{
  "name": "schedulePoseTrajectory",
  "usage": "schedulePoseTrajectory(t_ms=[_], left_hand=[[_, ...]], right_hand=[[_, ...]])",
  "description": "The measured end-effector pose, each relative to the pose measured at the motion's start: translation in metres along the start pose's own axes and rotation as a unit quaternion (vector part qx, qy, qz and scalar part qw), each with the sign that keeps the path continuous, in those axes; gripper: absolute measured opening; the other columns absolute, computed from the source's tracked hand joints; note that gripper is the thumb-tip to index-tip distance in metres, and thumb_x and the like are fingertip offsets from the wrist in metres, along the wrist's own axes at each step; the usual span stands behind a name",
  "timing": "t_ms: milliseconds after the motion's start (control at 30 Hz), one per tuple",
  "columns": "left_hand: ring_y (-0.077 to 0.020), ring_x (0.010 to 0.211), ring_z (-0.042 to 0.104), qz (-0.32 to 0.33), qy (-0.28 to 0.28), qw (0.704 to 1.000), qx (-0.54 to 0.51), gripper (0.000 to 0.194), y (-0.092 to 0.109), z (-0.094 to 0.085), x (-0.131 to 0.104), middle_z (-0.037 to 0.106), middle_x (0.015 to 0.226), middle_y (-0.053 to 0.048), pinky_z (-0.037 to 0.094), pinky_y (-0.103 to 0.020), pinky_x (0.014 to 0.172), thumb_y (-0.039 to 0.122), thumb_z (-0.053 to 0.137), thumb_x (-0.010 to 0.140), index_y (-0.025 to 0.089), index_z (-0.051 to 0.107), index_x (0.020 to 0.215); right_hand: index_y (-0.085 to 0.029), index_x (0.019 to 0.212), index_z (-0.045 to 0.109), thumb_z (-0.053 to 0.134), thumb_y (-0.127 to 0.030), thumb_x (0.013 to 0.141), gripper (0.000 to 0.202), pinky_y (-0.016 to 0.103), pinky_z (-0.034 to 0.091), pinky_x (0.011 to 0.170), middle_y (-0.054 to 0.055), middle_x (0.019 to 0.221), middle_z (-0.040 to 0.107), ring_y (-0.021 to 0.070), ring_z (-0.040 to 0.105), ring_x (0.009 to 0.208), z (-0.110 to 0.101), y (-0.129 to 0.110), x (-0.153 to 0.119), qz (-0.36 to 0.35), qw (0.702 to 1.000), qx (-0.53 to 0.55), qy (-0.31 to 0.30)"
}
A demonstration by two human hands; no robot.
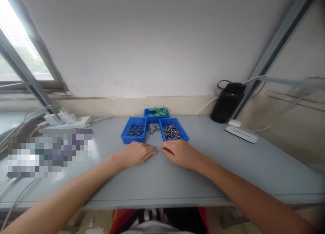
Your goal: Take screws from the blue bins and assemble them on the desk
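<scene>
My left hand [138, 153] rests on the grey table just in front of the left blue bin [124, 132], its fingers pinched on a tiny metallic thing too small to name. A short gap away, my right hand [179, 153] is also closed in a pinch, in front of the right blue bin [184, 136]; what it grips, if anything, is hidden. Thin metal pins [136, 130] lie in the left bin, and many short metal pieces [172, 132] fill the right one. Between the bins, more pins [153, 128] lie loose. Green pieces [158, 111] sit in a third blue bin [156, 119] behind.
A black bottle [228, 103] stands at the back right, near a white case [235, 123] and a flat white device [241, 134]. On the left are a power strip [68, 123], cables and a pixelated area. A wall rises behind the table [157, 183].
</scene>
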State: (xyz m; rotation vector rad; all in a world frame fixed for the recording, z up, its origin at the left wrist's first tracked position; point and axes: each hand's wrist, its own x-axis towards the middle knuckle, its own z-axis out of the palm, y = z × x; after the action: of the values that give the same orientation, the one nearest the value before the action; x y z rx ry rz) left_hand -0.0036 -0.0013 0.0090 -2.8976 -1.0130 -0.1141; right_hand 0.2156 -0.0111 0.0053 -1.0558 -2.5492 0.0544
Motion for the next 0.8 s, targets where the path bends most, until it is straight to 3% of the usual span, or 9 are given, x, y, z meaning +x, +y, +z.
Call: schedulePoseTrajectory(t_ms=[167, 300, 500, 800], left_hand=[[-0.0163, 0.078, 0.064, 0.033, -0.002, 0.999, 0.011, 0.039, 0.005, 0.007, 0.001, 0.067, 0.088, -0.005, 0.045, -0.025, 0.067, 0.035, 0.026, 0.1, 0.017, 0.06, 0.094], [-0.0161, 0.075, 0.063, 0.013, 0.015, 0.999, 0.034, 0.038, 0.005, 0.004, 0.001, 0.066, 0.084, -0.004, 0.044, -0.025, 0.064, 0.034, 0.026, 0.1, 0.017, 0.058, 0.089], [-0.0166, 0.064, 0.06, -0.033, 0.035, 0.997, 0.067, 0.039, -0.001, -0.001, -0.001, 0.062, 0.07, -0.004, 0.041, -0.027, 0.059, 0.033, 0.022, 0.1, 0.017, 0.054, 0.084], [-0.0153, 0.069, 0.06, 0.002, 0.036, 0.999, 0.034, 0.035, 0.0, -0.006, -0.001, 0.064, 0.076, -0.002, 0.039, -0.026, 0.06, 0.033, 0.025, 0.1, 0.018, 0.053, 0.084]], right_hand=[[-0.018, 0.083, 0.059, 0.043, -0.025, 0.095, 0.022, 0.024, 0.036, 0.064, 0.001, 0.073, 0.062, 0.013, 0.058, 0.069, 0.0, -0.005, -0.001, -0.067, 0.997, 0.027, 0.032], [-0.017, 0.083, 0.059, 0.044, -0.026, 0.096, 0.021, 0.025, 0.038, 0.065, 0.002, 0.075, 0.063, 0.0141, 0.06, 0.071, 0.001, 0.0, 0.001, -0.04, 0.998, -0.022, 0.041], [-0.016, 0.086, 0.061, 0.045, -0.026, 0.095, 0.021, 0.026, 0.037, 0.063, 0.004, 0.083, 0.067, 0.0164, 0.063, 0.077, 0.002, 0.003, 0.003, -0.013, 0.993, -0.11, -0.035], [-0.018, 0.084, 0.059, 0.036, -0.027, 0.098, 0.028, 0.027, 0.03, 0.056, 0.003, 0.076, 0.069, 0.0149, 0.063, 0.066, -0.002, -0.002, 0.0, 0.013, 0.992, -0.101, -0.067]])
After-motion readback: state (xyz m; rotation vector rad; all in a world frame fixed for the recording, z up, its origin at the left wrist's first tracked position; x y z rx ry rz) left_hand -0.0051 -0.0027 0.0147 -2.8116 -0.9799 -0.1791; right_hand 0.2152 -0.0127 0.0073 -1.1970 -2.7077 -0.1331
